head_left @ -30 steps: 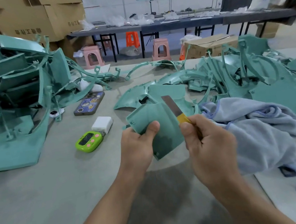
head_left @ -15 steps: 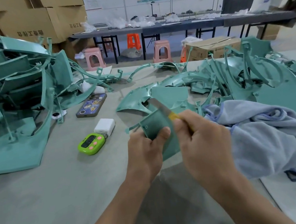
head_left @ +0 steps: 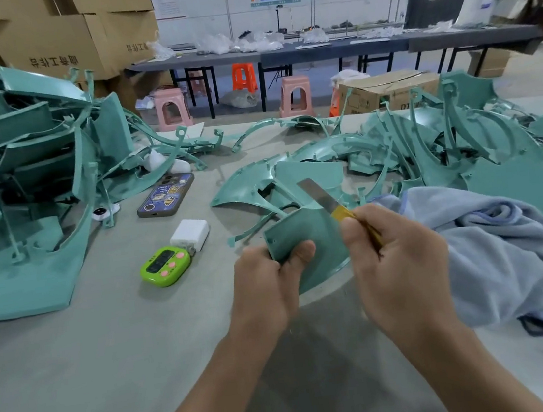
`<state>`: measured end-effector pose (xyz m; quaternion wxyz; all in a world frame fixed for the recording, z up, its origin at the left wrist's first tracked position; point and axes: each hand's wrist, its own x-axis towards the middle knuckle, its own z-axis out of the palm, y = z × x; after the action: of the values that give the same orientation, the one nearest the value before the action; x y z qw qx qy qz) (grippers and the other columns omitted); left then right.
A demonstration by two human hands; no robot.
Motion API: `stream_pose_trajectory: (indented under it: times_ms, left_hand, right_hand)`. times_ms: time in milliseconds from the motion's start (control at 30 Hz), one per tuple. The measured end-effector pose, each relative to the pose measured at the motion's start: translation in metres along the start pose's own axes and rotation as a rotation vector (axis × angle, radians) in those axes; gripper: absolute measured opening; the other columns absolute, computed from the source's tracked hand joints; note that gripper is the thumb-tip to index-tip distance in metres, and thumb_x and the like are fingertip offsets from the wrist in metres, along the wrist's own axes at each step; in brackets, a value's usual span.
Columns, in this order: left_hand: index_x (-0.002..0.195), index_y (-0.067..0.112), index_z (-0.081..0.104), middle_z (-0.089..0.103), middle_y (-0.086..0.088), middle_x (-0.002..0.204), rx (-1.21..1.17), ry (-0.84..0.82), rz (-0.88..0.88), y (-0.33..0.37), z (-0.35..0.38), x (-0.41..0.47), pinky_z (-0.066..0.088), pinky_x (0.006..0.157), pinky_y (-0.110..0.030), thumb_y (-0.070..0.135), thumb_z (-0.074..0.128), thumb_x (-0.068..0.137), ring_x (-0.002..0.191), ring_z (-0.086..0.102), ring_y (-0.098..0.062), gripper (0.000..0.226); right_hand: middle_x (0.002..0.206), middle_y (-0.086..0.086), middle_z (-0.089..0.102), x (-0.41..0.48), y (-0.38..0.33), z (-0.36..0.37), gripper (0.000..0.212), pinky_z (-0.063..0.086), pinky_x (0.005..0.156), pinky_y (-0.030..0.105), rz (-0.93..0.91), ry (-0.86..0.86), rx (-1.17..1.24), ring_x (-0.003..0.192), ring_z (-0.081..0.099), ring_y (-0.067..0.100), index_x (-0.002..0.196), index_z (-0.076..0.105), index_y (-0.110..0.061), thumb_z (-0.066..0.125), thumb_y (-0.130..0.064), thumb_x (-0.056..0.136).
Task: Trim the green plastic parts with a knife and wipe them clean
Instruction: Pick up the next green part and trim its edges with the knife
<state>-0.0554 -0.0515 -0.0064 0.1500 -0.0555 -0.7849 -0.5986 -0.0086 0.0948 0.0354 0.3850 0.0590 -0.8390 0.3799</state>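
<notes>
At the far left of the desk [head_left: 75, 352], a heap of green parts [head_left: 21, 204] is stacked high and tangled. Just right of it lie a phone [head_left: 166, 195], a white charger [head_left: 190, 234] and a small green timer [head_left: 165, 266], the last two touching or nearly so.

Near the middle, the left grip [head_left: 267, 286] is pinching the green panel [head_left: 305, 236], with its thumb pressed flat on the near face and its fingers curled behind, out of sight. The panel is held up off the desk between the two hands, its face tilted toward the camera and its curved edge hanging low.

The knife [head_left: 322, 197] starts at the panel's upper right corner. Its long axis slants up and to the left, away from the right hand, so the bare blade shows above the panel's top edge. The right grip [head_left: 398, 258] is closed round the yellow handle, with its thumb just beside the panel's right edge.

The panel lies directly left of the knife hand, touching or nearly touching the blade. I judge that the next trimming stroke runs along that top or right edge and belongs to the right hand, while the left only steadies the panel.

Just right of the knife hand is a crumpled blue cloth [head_left: 481, 240], nearer that hand for wiping. Behind the cloth spreads a second pile of green parts [head_left: 497, 148].
</notes>
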Motion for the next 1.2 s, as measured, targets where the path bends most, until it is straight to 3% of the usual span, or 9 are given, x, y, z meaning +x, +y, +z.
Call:
stream_pose_trajectory:
  times_ms: [133, 367, 500, 633, 767, 900, 1067, 1133, 1200]
  left_hand:
    - [0.071, 0.027, 0.065, 0.062, 0.009, 0.059, 0.048, 0.01, 0.033, -0.002, 0.001, -0.002, 0.045, 0.052, -0.027, 0.064, 0.061, 0.072, 0.053, 0.049, -0.007, 0.037]
    - [0.105, 0.033, 0.067, 0.076, 0.006, 0.084, 0.098, 0.016, 0.074, 0.0, -0.002, -0.007, 0.058, 0.072, -0.043, 0.063, 0.063, 0.08, 0.077, 0.071, -0.012, 0.039]
    - [0.09, 0.029, 0.064, 0.069, 0.003, 0.07, 0.193, 0.036, 0.114, -0.001, -0.001, -0.006, 0.05, 0.057, -0.035, 0.076, 0.053, 0.073, 0.062, 0.061, -0.016, 0.05]
    - [0.085, 0.029, 0.065, 0.067, 0.008, 0.069, 0.185, 0.024, 0.098, 0.001, 0.0, -0.006, 0.046, 0.052, -0.021, 0.068, 0.06, 0.078, 0.059, 0.058, -0.011, 0.04]
    - [0.09, 0.018, 0.075, 0.074, 0.003, 0.076, 0.119, 0.015, 0.083, 0.0, -0.002, -0.007, 0.057, 0.068, -0.041, 0.06, 0.064, 0.082, 0.072, 0.07, -0.017, 0.045]
    - [0.062, 0.022, 0.061, 0.061, 0.006, 0.057, 0.215, 0.042, 0.101, 0.004, -0.002, -0.007, 0.041, 0.047, -0.023, 0.074, 0.05, 0.072, 0.055, 0.053, -0.013, 0.054]
    - [0.09, 0.018, 0.073, 0.074, 0.003, 0.077, 0.171, 0.067, 0.103, 0.003, -0.004, -0.009, 0.055, 0.066, -0.039, 0.058, 0.065, 0.079, 0.071, 0.067, -0.014, 0.042]
    - [0.091, 0.021, 0.077, 0.075, 0.01, 0.08, 0.151, 0.067, 0.094, 0.005, -0.004, -0.01, 0.057, 0.065, -0.036, 0.056, 0.067, 0.077, 0.074, 0.069, -0.008, 0.039]
    - [0.089, 0.041, 0.077, 0.075, 0.019, 0.081, 0.01, 0.071, 0.021, 0.01, -0.004, -0.01, 0.057, 0.064, -0.028, 0.053, 0.073, 0.071, 0.075, 0.07, -0.001, 0.022]
  right_hand:
    - [0.069, -0.002, 0.052, -0.009, -0.008, 0.001, 0.023, 0.032, 0.048, 0.018, -0.086, -0.118, 0.102, 0.053, 0.043, 0.012, 0.076, 0.057, -0.021, 0.058, -0.033, 0.096]
    - [0.058, 0.005, 0.049, 0.0, 0.015, -0.007, 0.031, 0.035, 0.052, 0.022, 0.072, 0.001, 0.053, 0.059, 0.046, 0.021, 0.069, 0.057, -0.013, 0.061, -0.025, 0.098]
    - [0.059, -0.001, 0.047, -0.008, 0.004, -0.008, 0.025, 0.033, 0.047, 0.026, 0.0, -0.05, 0.225, 0.05, 0.039, 0.01, 0.073, 0.056, -0.022, 0.059, -0.032, 0.096]
    - [0.065, -0.004, 0.051, -0.01, 0.004, -0.004, 0.023, 0.034, 0.049, 0.023, -0.04, -0.11, 0.084, 0.054, 0.045, 0.014, 0.076, 0.056, -0.023, 0.057, -0.034, 0.096]
    - [0.064, 0.0, 0.051, -0.004, 0.012, -0.009, 0.025, 0.035, 0.05, 0.024, 0.054, 0.006, 0.149, 0.055, 0.044, 0.015, 0.073, 0.059, -0.017, 0.06, -0.027, 0.095]
    - [0.066, -0.004, 0.052, -0.015, -0.001, -0.004, 0.019, 0.031, 0.049, 0.015, -0.057, -0.192, 0.152, 0.053, 0.045, 0.011, 0.082, 0.059, -0.024, 0.055, -0.036, 0.096]
    - [0.061, 0.001, 0.052, -0.001, 0.018, -0.01, 0.026, 0.034, 0.053, 0.017, 0.083, 0.055, 0.041, 0.06, 0.048, 0.014, 0.073, 0.06, -0.016, 0.058, -0.028, 0.096]
    - [0.065, -0.004, 0.057, 0.001, 0.022, -0.014, 0.023, 0.035, 0.06, 0.012, 0.086, 0.092, 0.061, 0.067, 0.051, 0.008, 0.073, 0.061, -0.02, 0.059, -0.025, 0.096]
    - [0.098, -0.013, 0.07, 0.003, 0.023, -0.015, 0.017, 0.036, 0.085, 0.008, 0.072, 0.025, 0.113, 0.099, 0.055, -0.005, 0.076, 0.067, -0.028, 0.062, -0.025, 0.092]
